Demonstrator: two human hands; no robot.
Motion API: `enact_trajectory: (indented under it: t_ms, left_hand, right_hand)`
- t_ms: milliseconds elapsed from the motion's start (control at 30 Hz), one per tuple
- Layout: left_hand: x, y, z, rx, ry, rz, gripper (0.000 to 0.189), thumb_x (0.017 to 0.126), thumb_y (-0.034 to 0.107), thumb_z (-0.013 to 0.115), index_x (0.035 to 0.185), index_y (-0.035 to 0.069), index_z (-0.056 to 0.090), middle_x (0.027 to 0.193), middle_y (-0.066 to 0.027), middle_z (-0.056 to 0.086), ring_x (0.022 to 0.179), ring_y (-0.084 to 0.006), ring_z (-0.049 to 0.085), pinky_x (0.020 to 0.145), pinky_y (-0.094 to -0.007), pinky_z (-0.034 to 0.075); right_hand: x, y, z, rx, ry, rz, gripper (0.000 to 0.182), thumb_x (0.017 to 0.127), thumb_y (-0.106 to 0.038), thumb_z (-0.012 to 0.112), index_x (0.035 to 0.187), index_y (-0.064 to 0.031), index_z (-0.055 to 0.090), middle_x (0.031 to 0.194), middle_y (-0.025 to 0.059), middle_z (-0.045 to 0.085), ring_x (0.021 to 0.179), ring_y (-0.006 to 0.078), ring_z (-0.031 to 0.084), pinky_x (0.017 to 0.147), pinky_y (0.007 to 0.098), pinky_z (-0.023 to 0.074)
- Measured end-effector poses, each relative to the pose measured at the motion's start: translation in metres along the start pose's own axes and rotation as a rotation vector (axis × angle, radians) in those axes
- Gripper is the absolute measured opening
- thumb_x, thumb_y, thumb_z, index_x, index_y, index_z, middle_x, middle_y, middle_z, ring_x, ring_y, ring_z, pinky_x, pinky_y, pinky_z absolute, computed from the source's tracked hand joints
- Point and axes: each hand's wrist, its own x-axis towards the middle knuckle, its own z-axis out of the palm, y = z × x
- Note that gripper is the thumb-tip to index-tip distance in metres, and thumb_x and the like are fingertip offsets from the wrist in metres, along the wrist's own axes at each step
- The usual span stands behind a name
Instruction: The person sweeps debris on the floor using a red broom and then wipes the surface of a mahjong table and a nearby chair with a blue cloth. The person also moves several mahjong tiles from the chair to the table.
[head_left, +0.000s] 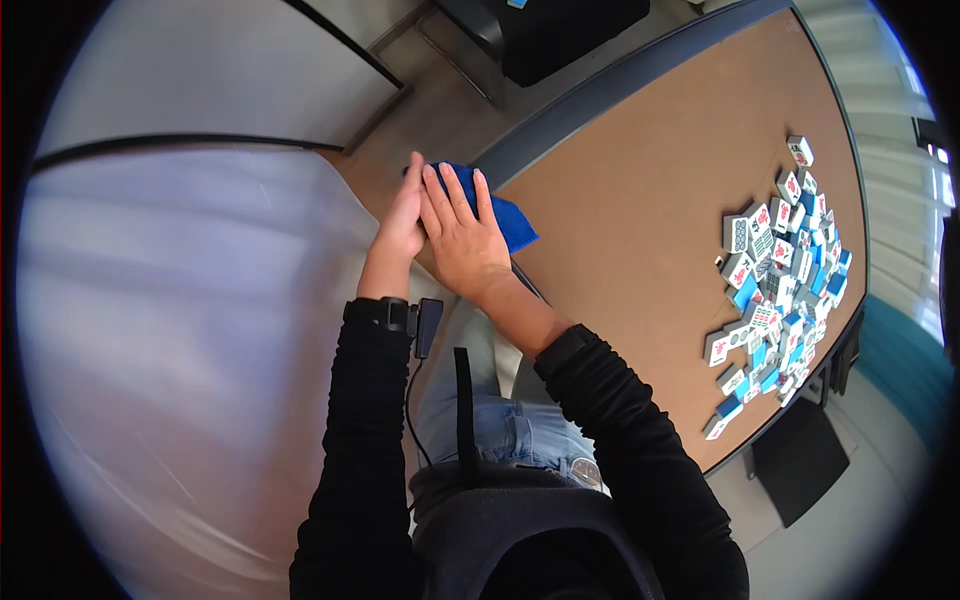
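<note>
A blue cloth (517, 226) is by the near corner of the brown-topped table, with its free corner hanging out to the right of my hands. My right hand (466, 238) lies flat over it, back of the hand up and fingers slightly spread. My left hand (401, 217) is turned on its side against the right one, its fingers pointing away from me. A small bit of blue shows past the left fingertips, so the cloth runs behind that hand too. How the left fingers bear on the cloth is mostly hidden.
A loose heap of mahjong tiles (780, 277) spreads along the right side of the brown tabletop (622, 225), which has a dark raised rim (555, 124). One black chair (570, 37) stands beyond, another (801, 457) at right. A white-covered surface (172, 337) fills the left.
</note>
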Motion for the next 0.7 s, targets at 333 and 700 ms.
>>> enact_trajectory:
  t_ms: [333,700]
  left_hand:
    - [-0.012,0.019,0.014,0.562,0.303,0.134,0.069,0.095,0.055,0.031,0.13,-0.004,0.042,0.132,-0.0162,0.048,0.121,-0.0252,0.046,0.101,-0.0337,0.035]
    - [-0.033,0.016,0.024,0.747,0.022,0.068,0.054,0.099,0.041,0.031,0.133,-0.001,0.041,0.133,-0.0143,0.047,0.124,-0.022,0.044,0.102,-0.0307,0.034]
  right_hand:
    - [0.009,0.002,-0.005,0.265,0.114,0.137,0.068,0.079,-0.027,0.058,0.138,-0.0006,0.035,0.146,0.0168,0.03,0.138,0.0331,0.021,0.112,0.0504,0.0129]
    - [-0.007,0.005,-0.011,0.365,0.068,0.212,0.071,0.083,-0.025,0.05,0.142,0.0039,0.025,0.15,0.0193,0.019,0.141,0.0339,0.012,0.113,0.0471,0.0075]
